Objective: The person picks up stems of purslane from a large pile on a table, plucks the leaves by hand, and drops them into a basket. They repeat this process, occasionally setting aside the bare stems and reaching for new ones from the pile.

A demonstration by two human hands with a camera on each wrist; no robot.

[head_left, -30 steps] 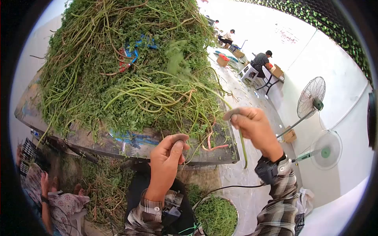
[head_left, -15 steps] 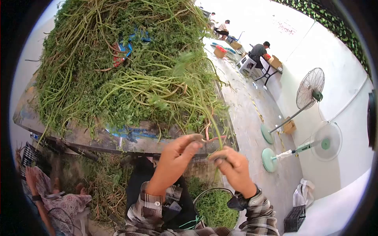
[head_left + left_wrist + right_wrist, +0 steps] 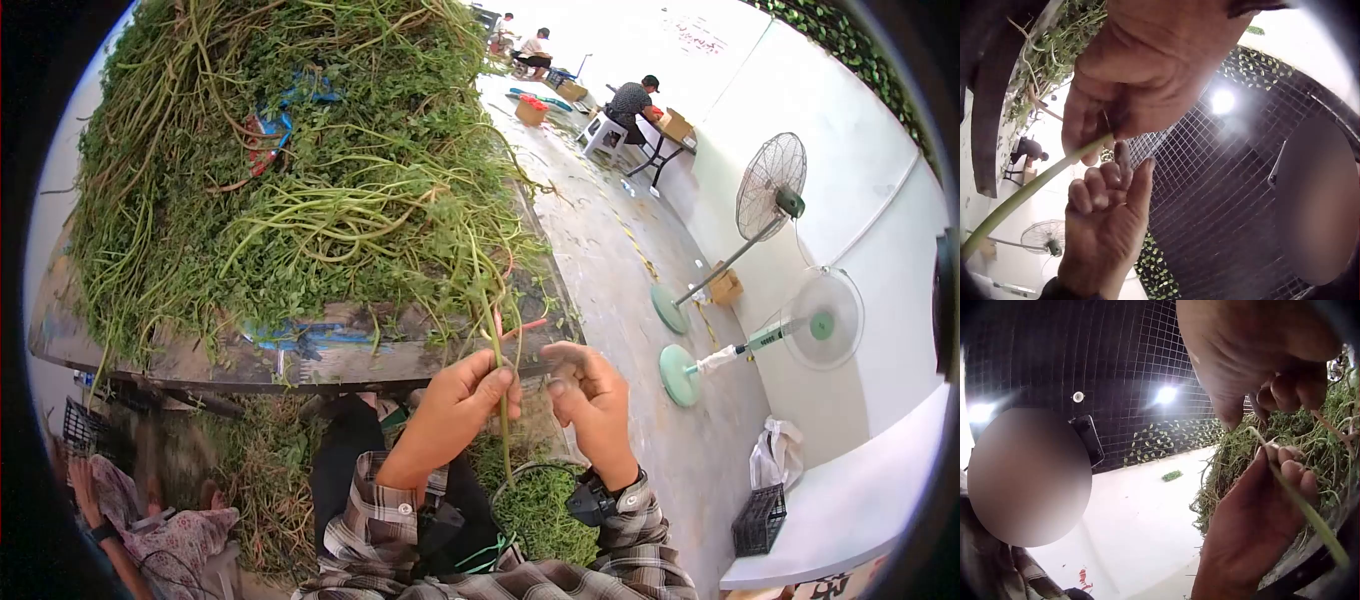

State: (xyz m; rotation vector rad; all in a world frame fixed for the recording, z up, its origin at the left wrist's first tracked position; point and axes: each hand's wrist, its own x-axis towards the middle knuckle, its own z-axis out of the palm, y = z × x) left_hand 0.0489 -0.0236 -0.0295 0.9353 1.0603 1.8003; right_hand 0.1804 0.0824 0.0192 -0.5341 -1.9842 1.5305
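Observation:
My left hand [image 3: 450,415] pinches a long green stem [image 3: 504,435] between thumb and fingers. The stem's leafy end reaches up over the table edge, and its bare end hangs down toward a round basket of greens [image 3: 548,515]. Just to the right, my right hand [image 3: 597,405] is held up with loosely bent fingers and the thumb apart. Nothing shows between its fingers in the left wrist view. Behind both hands, a big heap of leafy stems [image 3: 330,210] covers the wooden table [image 3: 190,370]. A pinkish stem [image 3: 526,328] lies at the table's near right corner.
Two standing fans [image 3: 770,190] are at the right, near a black crate [image 3: 758,520]. Cut stems litter the floor [image 3: 270,490] below the table. Another person sits at the lower left, and several people work along the far wall.
The right hand came in from the right with the stem and moved beside the left hand. The left hand now pinches the stem; the right hand has let go of it.

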